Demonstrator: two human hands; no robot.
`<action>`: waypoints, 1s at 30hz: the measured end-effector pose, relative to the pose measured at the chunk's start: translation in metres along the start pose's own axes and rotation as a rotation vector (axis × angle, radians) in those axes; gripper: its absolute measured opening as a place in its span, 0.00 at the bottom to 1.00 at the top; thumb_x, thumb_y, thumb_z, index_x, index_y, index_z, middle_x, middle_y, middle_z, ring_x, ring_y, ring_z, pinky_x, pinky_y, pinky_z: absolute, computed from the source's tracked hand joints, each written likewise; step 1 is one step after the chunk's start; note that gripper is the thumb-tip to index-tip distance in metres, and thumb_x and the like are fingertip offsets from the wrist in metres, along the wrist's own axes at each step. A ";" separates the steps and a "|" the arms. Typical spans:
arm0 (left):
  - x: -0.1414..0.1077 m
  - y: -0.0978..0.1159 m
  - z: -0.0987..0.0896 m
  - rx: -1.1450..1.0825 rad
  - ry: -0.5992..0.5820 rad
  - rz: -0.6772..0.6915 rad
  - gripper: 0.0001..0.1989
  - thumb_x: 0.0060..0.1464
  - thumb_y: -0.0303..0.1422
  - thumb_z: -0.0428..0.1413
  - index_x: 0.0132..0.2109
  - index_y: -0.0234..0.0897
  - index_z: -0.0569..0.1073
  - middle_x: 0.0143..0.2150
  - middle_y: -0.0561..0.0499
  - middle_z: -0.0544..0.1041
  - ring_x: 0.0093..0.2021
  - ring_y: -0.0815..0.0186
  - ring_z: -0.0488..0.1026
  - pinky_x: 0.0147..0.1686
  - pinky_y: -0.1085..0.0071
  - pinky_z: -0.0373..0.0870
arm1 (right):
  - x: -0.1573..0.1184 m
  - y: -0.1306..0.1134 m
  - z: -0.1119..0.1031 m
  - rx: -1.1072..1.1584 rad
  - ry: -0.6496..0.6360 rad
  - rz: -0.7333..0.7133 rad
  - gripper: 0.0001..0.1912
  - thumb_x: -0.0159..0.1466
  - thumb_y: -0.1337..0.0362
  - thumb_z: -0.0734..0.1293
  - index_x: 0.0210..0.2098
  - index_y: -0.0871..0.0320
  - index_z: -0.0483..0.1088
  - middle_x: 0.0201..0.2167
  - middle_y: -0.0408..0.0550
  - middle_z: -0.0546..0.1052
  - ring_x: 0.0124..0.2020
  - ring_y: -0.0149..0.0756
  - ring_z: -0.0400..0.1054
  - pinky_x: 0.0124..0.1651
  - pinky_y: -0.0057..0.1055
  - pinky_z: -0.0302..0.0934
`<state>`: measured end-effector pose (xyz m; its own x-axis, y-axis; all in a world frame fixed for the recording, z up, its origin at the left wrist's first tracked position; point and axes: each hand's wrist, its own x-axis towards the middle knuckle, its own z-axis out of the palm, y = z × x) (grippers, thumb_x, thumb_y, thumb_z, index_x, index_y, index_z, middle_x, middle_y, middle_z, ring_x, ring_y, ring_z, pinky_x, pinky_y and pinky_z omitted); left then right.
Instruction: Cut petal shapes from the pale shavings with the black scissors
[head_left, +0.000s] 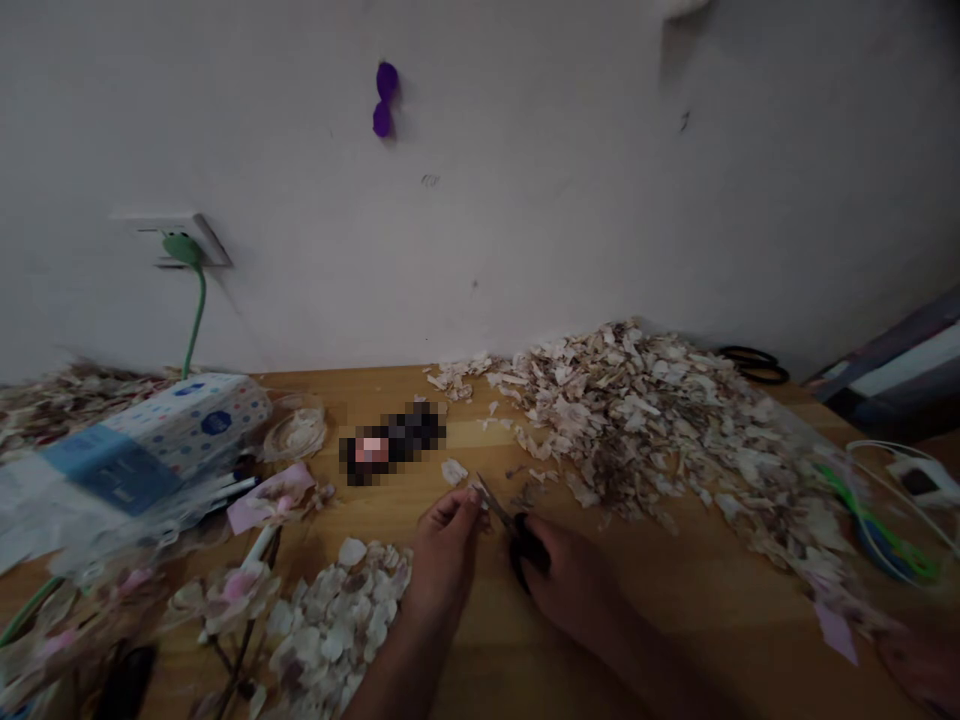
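My right hand [574, 575] is closed around the black handles of a pair of scissors [526, 548]. Their blades point up and left, with the tips beside the fingers of my left hand [448, 535]. That hand is closed in a pinch on a small pale petal [481, 496], mostly hidden by the fingertips. Just beyond it, a single whitish petal [454, 472] lies on the wooden table [495, 650]. A heap of rounded pale petals [337, 625] lies left of my left forearm. Across the table, a large mound of dry, brownish-white pieces [622, 430] rests against the wall.
At left are a tissue pack [180, 430], pink-centred flowers [238, 588] and a pink paper slip [270, 497]. A pixelated dark object [394, 442] lies mid-table. More black handles [754, 363] show at the back right, with green cable [892, 530] nearer.
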<state>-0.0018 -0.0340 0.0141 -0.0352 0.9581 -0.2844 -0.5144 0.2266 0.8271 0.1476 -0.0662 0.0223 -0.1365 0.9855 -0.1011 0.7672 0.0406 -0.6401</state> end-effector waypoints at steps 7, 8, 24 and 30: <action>0.002 -0.004 -0.004 -0.012 -0.014 -0.015 0.11 0.45 0.37 0.64 0.30 0.32 0.76 0.24 0.53 0.72 0.25 0.74 0.66 0.28 0.78 0.62 | 0.000 -0.001 0.001 -0.001 0.007 -0.009 0.08 0.59 0.62 0.61 0.37 0.54 0.68 0.34 0.48 0.77 0.35 0.43 0.71 0.35 0.32 0.58; 0.003 -0.004 -0.005 0.032 -0.013 -0.006 0.12 0.45 0.38 0.64 0.30 0.33 0.76 0.24 0.52 0.73 0.25 0.73 0.67 0.28 0.78 0.63 | 0.000 0.000 0.001 0.000 0.008 -0.011 0.08 0.59 0.62 0.60 0.37 0.55 0.68 0.34 0.48 0.77 0.35 0.43 0.71 0.35 0.33 0.58; 0.003 0.014 -0.006 0.370 -0.046 0.048 0.14 0.43 0.42 0.64 0.30 0.33 0.78 0.21 0.53 0.73 0.22 0.71 0.66 0.25 0.77 0.60 | 0.002 0.001 -0.002 0.009 0.002 0.010 0.09 0.59 0.64 0.60 0.37 0.55 0.70 0.34 0.49 0.78 0.35 0.42 0.72 0.35 0.32 0.60; 0.000 0.004 0.001 0.031 -0.082 -0.013 0.11 0.43 0.37 0.65 0.33 0.35 0.77 0.28 0.53 0.74 0.27 0.72 0.68 0.29 0.77 0.64 | 0.002 0.004 0.001 0.040 0.038 0.004 0.12 0.58 0.66 0.60 0.40 0.56 0.70 0.37 0.50 0.79 0.37 0.43 0.72 0.38 0.34 0.62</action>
<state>-0.0029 -0.0332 0.0180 0.0422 0.9658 -0.2560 -0.4879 0.2435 0.8383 0.1497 -0.0643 0.0187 -0.1086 0.9912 -0.0753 0.7417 0.0304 -0.6701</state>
